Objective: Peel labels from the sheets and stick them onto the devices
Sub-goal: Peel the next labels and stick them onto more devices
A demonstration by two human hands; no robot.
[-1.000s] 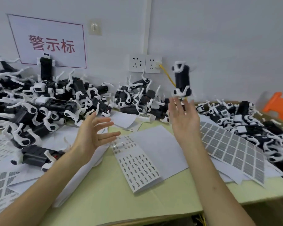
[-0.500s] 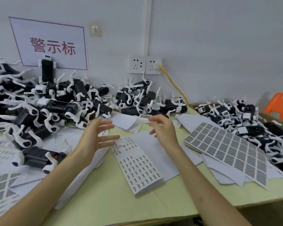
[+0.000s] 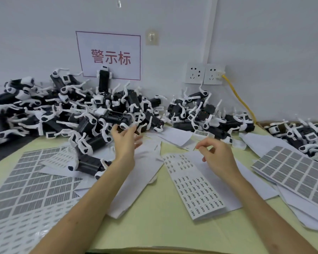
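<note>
1. The left hand (image 3: 126, 142), fingers spread and empty, reaches at the device pile (image 3: 99, 114). The right hand (image 3: 216, 156), loosely curled and empty, hovers over the label sheet (image 3: 196, 186).
2. Between labels, I'd say: next, grip a device and peel a label.
3. A box (image 3: 262, 123) at right seems to hold more devices.

Our left hand (image 3: 126, 142) is held with fingers spread at the edge of the pile of black-and-white devices (image 3: 110, 116) against the wall. Our right hand (image 3: 217, 158) hovers, fingers loosely curled, over the sheet of small labels (image 3: 196, 187) on the yellow-green table (image 3: 154, 226). We cannot tell whether it pinches a label. Larger label sheets (image 3: 31, 180) lie at both sides.
</note>
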